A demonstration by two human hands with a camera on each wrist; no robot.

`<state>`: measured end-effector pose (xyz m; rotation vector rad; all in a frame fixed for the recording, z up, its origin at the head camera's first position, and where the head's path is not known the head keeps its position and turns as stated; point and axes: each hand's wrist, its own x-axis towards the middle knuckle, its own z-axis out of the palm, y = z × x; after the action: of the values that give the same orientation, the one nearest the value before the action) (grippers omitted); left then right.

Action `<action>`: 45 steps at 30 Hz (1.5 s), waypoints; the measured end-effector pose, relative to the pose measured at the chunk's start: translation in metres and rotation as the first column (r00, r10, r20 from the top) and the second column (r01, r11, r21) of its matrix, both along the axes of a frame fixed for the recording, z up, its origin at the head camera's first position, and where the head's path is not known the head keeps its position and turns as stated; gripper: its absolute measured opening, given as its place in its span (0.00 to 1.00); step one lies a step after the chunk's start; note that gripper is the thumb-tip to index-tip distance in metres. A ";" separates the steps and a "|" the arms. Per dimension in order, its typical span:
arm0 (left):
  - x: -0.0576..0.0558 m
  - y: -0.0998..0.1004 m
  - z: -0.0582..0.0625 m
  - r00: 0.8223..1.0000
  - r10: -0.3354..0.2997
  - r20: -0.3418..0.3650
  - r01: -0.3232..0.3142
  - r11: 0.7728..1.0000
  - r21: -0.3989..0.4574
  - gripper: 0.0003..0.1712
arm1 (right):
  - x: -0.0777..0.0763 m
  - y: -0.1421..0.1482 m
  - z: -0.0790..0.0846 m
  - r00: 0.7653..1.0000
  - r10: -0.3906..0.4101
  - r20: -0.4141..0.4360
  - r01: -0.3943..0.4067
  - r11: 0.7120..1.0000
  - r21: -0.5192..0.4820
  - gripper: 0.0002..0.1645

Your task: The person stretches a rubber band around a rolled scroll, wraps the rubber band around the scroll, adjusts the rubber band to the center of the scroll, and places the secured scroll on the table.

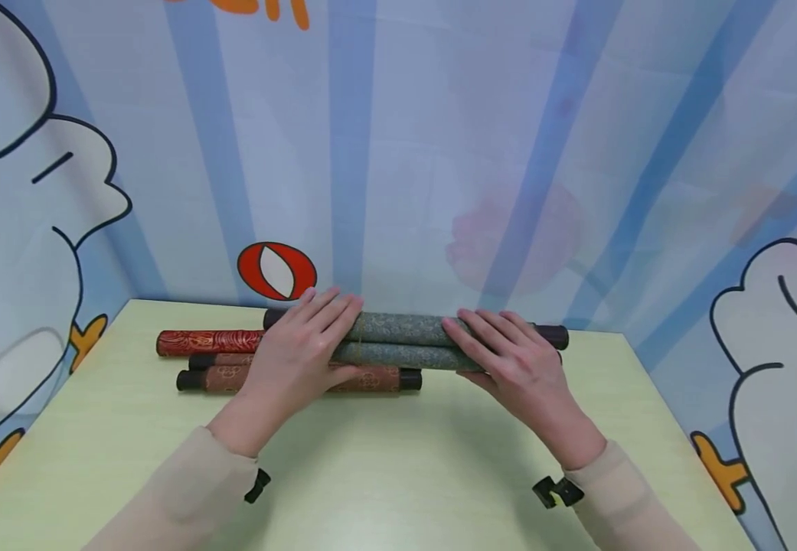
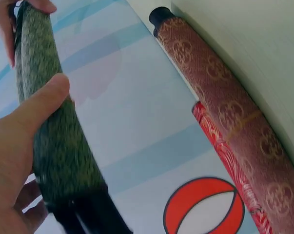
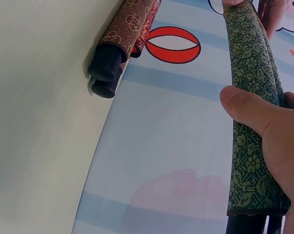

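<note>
Two green patterned scrolls with black end knobs lie side by side across both hands, held up above the table. My left hand grips the pair near its left end; in the left wrist view its thumb presses along the green cloth. Toward the right end, my right hand grips the same pair, the thumb lying across the pattern. Below and left are two brown scrolls with gold flower motifs and black knobs, partly hidden by the left hand. A red patterned scroll lies behind them.
The pale yellow-green table ends at a blue striped cloth backdrop printed with cartoon figures, close behind the scrolls. Similar printed cloth flanks the left and right sides.
</note>
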<state>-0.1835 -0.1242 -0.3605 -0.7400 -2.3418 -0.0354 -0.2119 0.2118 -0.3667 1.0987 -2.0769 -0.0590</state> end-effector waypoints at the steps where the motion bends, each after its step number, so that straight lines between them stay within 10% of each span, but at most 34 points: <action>1: 0.000 -0.002 0.000 1.000 0.007 0.008 -0.007 1.000 -0.001 0.58 | 0.000 0.001 0.000 1.000 0.000 0.001 0.000 1.000 -0.001 0.55; 45: 0.001 0.010 0.003 0.993 -0.073 -0.096 0.072 0.997 -0.013 0.55 | 0.006 -0.015 0.002 1.000 0.016 -0.023 -0.016 1.000 -0.023 0.55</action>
<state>-0.1821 -0.1141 -0.3576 -0.8137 -2.2244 -0.0196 -0.2055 0.1970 -0.3648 1.0957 -2.0439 -0.0392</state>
